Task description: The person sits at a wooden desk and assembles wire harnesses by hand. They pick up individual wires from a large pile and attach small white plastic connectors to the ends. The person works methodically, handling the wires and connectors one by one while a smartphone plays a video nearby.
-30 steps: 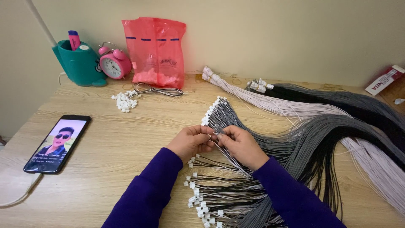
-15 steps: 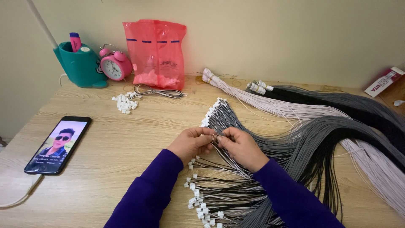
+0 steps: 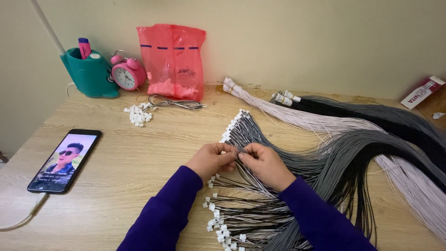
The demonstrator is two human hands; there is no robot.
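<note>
Nearest the front edge of the tabletop (image 3: 139, 153), between the two purple sleeves, lies a fan of grey and black wires with white plug ends (image 3: 218, 223), the plugs pointing left and the strands running off to the right. Just above it the left hand (image 3: 211, 160) and the right hand (image 3: 265, 163) meet fingertip to fingertip, both pinched narrow on one thin wire lead (image 3: 238, 152) held between them (the small white piece at the pinch is mostly hidden, so what each finger grips exactly cannot be told). The lead's long axis runs from the pinch down and to the right, under the right hand, so its free length lies on the right hand's side, while its tip points toward the left hand's thumb.

Beyond the hands a second row of white-tipped grey wires (image 3: 234, 125) slants toward the back edge. Farther right, thick bundles of pale, grey and black wire (image 3: 362, 121) sweep to the right edge. Left of the hands and well apart, a phone (image 3: 65, 160) lies lit. Along the back edge stand a teal holder (image 3: 90, 74), a pink alarm clock (image 3: 125, 74) and a red plastic bag (image 3: 174, 60), with a small heap of white connectors (image 3: 138, 115) in front of them.
</note>
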